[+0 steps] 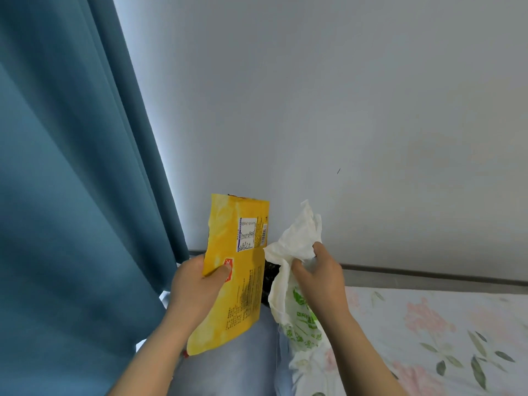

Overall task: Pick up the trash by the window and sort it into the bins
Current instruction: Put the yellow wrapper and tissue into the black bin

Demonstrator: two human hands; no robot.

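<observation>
**Pickup looks done or close to it — sorting yet to come**

Judging by what is in view, the gathering step is well along: three pieces of rubbish are off the floor and in the hands. No bins show anywhere, so carrying and sorting all remain. Whether more litter lies by the window cannot be told, since the floor there is hidden.

The heavy teal curtain (71,195) fills the left side in deep, soft folds, with daylight leaking along its edge. Beside it runs a plain matt wall (371,110). The bed (443,338), at lower right, wears a cotton sheet printed with pale pink flowers and green leaves. A blue trouser leg (237,361) sits below the hands.

The yellow packet (234,270) is a flat, glossy foil pouch, torn at the top and slightly creased, with a barcode and small print on it. The left hand (197,287) pinches it, thumb on the face and fingers behind. The plastic bag (303,332) is thin, limp and translucent with green print. It hangs from the right hand (320,278), whose fingers curl round its top together with a crumpled white tissue (297,238) — soft, wrinkled, sticking up above the knuckles. Something small and dark (270,278) shows between packet and bag; what it is I cannot tell.
</observation>
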